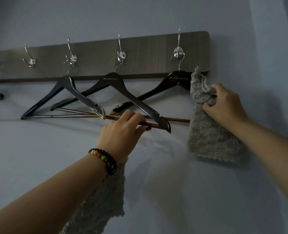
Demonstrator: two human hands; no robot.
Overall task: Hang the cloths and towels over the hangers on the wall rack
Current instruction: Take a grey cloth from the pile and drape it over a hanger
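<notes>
Left hand (pixel 123 130) curled round a hanger bar (pixel 177 119), steadying it. Right hand (pixel 224 103) pinching a grey cloth (pixel 207 135), bunched at the right hanger (pixel 175 78) end, mostly dangling against the wall. Second cloth (pixel 104 200) hanging below the left wrist. Mid-hang, probably: next, feeding cloth over the bar, then evening both sides. Rack (pixel 139 53) above.

pale wall (pixel 207 191) — beaded bracelet (pixel 104 160), black and coloured
</notes>
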